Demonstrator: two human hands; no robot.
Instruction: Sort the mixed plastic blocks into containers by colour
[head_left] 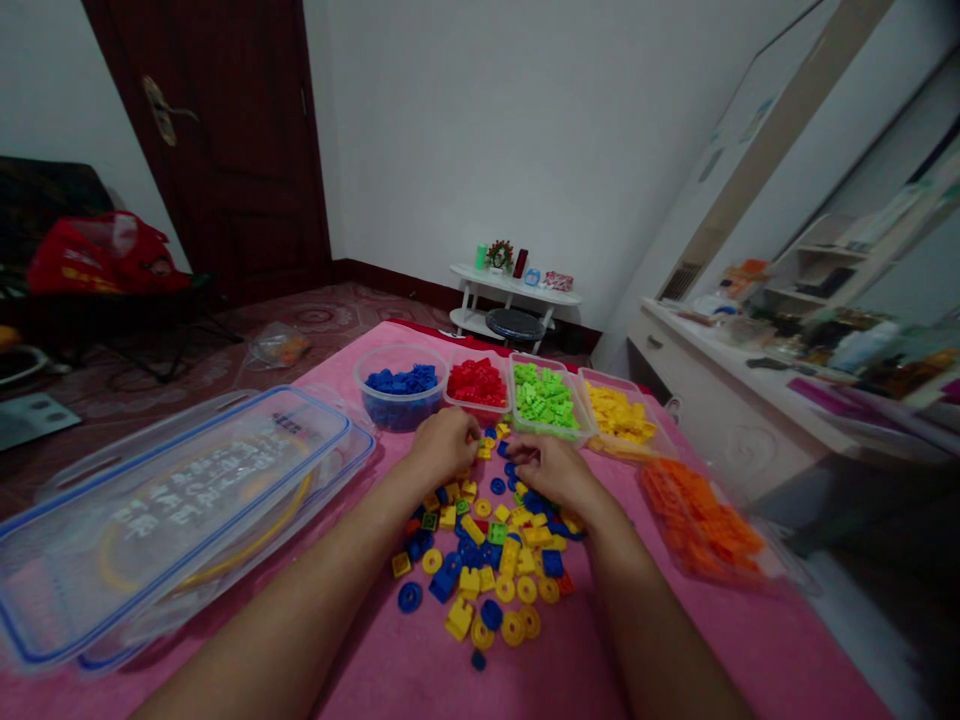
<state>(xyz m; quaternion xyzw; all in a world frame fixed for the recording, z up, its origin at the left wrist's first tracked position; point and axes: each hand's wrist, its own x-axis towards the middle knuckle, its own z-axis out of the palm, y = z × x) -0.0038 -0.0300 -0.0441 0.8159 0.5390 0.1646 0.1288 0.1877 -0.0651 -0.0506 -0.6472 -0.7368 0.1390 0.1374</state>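
Note:
Loose building bricks (470, 526) in yellow and blue, with some green and a few red, lie spread over a pink cloth (555, 675). Round yellow and blue pieces, such as a blue ring (409, 597), are mixed among them. At the far end of the spread my left hand (448, 442) is closed, its fingers curled down by the yellow bricks. Whatever it pinches is hidden. Opposite it, my right hand (553, 468) bends its fingers inward over the bricks, close to a blue brick (503, 449). The fingertips are too small to show what they grip.
Beyond my hands stand a round tub of blue bricks (401, 385) and boxes of red (477, 383), green (545, 397) and yellow pieces (619, 413). An orange-filled box (705, 525) is at right. Clear lids with blue rims (187, 500) lie at left.

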